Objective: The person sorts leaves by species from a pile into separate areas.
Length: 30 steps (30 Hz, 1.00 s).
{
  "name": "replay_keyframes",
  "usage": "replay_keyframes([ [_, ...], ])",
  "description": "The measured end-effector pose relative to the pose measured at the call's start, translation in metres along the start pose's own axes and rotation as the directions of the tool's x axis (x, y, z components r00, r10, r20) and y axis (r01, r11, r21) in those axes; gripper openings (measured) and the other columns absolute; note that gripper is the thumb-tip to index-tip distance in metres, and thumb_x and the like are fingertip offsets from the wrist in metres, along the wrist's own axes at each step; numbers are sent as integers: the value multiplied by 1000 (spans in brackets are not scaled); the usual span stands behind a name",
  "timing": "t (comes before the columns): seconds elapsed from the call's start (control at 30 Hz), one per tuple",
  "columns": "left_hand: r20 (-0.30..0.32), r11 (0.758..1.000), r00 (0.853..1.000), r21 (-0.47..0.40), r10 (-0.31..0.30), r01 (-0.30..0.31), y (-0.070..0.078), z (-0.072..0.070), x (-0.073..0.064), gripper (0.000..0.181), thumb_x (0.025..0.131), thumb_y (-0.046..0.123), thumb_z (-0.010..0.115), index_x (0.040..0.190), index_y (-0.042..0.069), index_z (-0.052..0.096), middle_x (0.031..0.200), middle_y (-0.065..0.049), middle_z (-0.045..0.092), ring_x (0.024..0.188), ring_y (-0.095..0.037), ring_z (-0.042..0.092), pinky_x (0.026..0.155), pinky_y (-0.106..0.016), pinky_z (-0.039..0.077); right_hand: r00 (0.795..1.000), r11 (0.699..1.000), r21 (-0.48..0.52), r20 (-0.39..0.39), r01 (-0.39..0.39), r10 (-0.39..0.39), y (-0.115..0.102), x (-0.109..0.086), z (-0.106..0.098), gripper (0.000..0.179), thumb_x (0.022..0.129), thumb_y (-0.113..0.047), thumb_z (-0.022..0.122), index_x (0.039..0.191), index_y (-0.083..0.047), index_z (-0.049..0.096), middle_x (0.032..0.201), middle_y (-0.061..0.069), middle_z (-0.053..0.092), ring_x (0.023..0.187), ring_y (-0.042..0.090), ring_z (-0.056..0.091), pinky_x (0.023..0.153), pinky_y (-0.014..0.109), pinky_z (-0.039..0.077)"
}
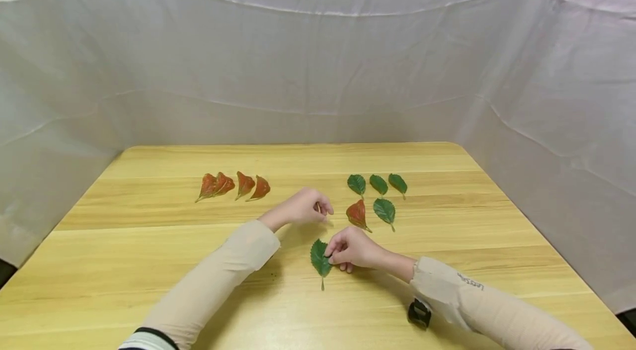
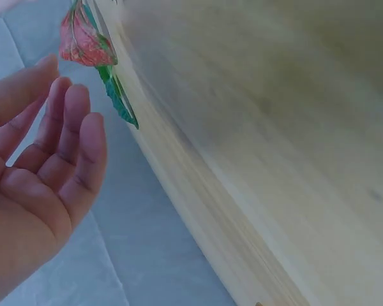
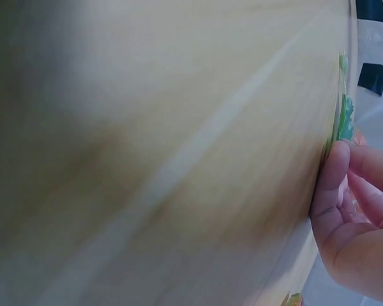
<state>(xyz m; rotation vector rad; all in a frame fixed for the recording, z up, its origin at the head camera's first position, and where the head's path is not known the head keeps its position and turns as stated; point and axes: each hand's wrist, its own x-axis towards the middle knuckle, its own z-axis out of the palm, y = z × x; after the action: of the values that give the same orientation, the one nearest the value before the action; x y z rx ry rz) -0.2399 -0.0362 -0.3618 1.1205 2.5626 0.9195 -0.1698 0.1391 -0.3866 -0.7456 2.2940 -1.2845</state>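
Observation:
My right hand (image 1: 355, 248) pinches the right edge of a green leaf (image 1: 320, 258) low over the front middle of the table, its stem pointing toward me. In the right wrist view the thumb and fingertips (image 3: 339, 152) meet at the edge of that leaf (image 3: 346, 118). My left hand (image 1: 304, 207) hovers over the table just left of a red leaf (image 1: 356, 213). Its fingers (image 2: 89, 137) bend loosely with nothing between them. Beside the red leaf lies another green leaf (image 1: 385, 210).
Three green leaves (image 1: 378, 184) form a row at the back right. Several red leaves (image 1: 245, 184) lie in a row at the back left, two overlapping. White cloth (image 1: 308, 63) hangs around the wooden table (image 1: 164, 212). A black object (image 1: 419, 314) sits by the right sleeve.

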Motion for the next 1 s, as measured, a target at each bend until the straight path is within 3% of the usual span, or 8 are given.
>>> replay_keyframes([
  [0.27, -58, 997, 997, -62, 41, -45, -1, 1, 21, 19, 79, -6, 60, 96, -1, 66, 95, -11, 64, 77, -18, 58, 69, -24, 46, 1000, 1000, -16, 8, -11, 11, 0, 1, 0, 4, 76, 7, 64, 79, 7, 65, 57, 10, 59, 43, 12, 52, 42, 27, 47],
  [0.5, -34, 995, 999, -90, 34, -37, -1, 5, 40, 20, 82, -1, 61, 99, 6, 67, 106, -6, 61, 94, -24, 55, 76, -29, 45, 1000, 1000, -24, 16, -11, 11, -1, 1, -1, 3, 76, 6, 65, 79, 8, 65, 56, 10, 58, 43, 12, 52, 42, 27, 48],
  [0.7, -27, 991, 999, -135, 20, -23, -2, 11, 53, 20, 81, -2, 62, 99, 7, 65, 110, -5, 57, 101, -24, 52, 78, -26, 44, 1000, 1000, -13, 15, -18, 18, -1, 2, -1, 4, 76, 5, 64, 78, 8, 64, 54, 10, 57, 42, 12, 52, 42, 28, 48],
  [1.0, 38, 971, 995, -224, 90, -79, 0, 18, 64, 29, 81, -9, 58, 110, -3, 57, 115, -13, 53, 107, -30, 48, 84, -28, 44, 1000, 1000, -14, 15, -10, 11, -1, 2, -2, 3, 76, 6, 64, 78, 8, 64, 54, 8, 57, 42, 10, 51, 41, 27, 47],
])
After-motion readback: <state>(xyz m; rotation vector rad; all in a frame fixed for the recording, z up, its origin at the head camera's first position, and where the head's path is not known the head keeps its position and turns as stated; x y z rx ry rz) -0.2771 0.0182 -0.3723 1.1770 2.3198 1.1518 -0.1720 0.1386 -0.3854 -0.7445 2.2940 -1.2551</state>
